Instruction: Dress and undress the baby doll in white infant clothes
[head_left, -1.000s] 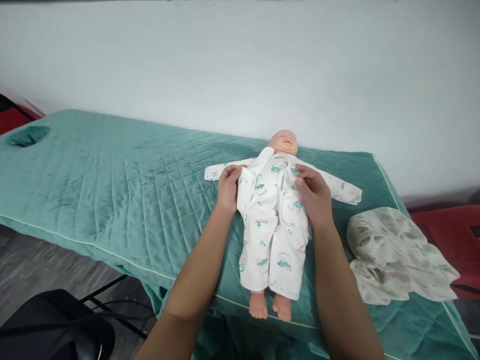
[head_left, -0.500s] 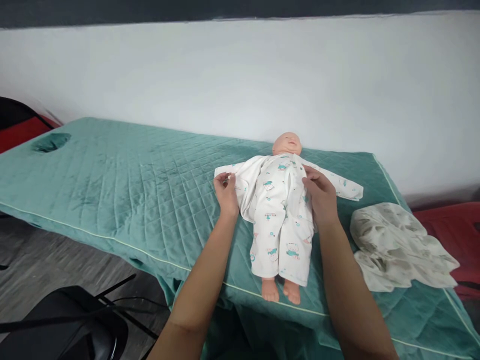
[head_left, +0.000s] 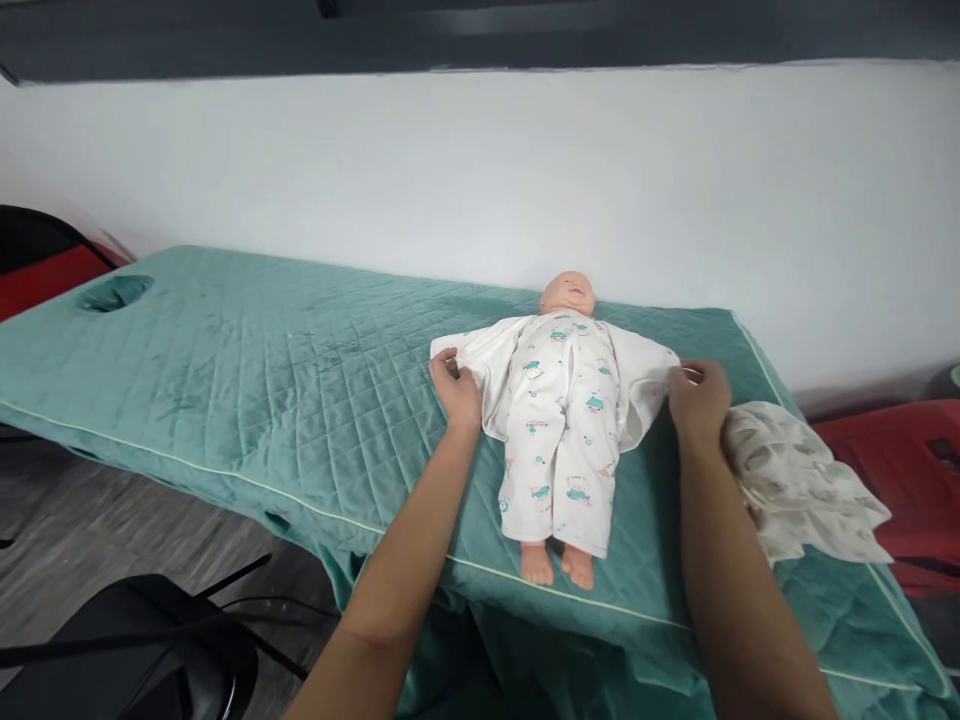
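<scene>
A baby doll (head_left: 568, 291) lies on its back on the green quilted bed cover, head toward the wall and bare feet toward me. It wears white printed pants (head_left: 559, 480) and a white baby shirt (head_left: 641, 375) with its sides spread out like wings. At the doll's left-hand side in the picture, my left hand (head_left: 456, 392) is closed on the shirt's edge by the sleeve. On the other side my right hand (head_left: 699, 400) pinches the shirt's outer edge, holding it stretched outward. The sleeve end behind my right hand is hidden.
Crumpled pale cloth (head_left: 802, 480) lies right of my right forearm, near the bed's end. The bed cover (head_left: 300, 370) runs left to a face hole (head_left: 116, 293). Behind it stands a white wall (head_left: 375, 170); a black chair (head_left: 127, 650) is at lower left.
My right hand has moved from the doll's chest out to the right, drawing that side of the shirt open over the sleeve. My left hand stays about where it was. The view has tilted slightly.
</scene>
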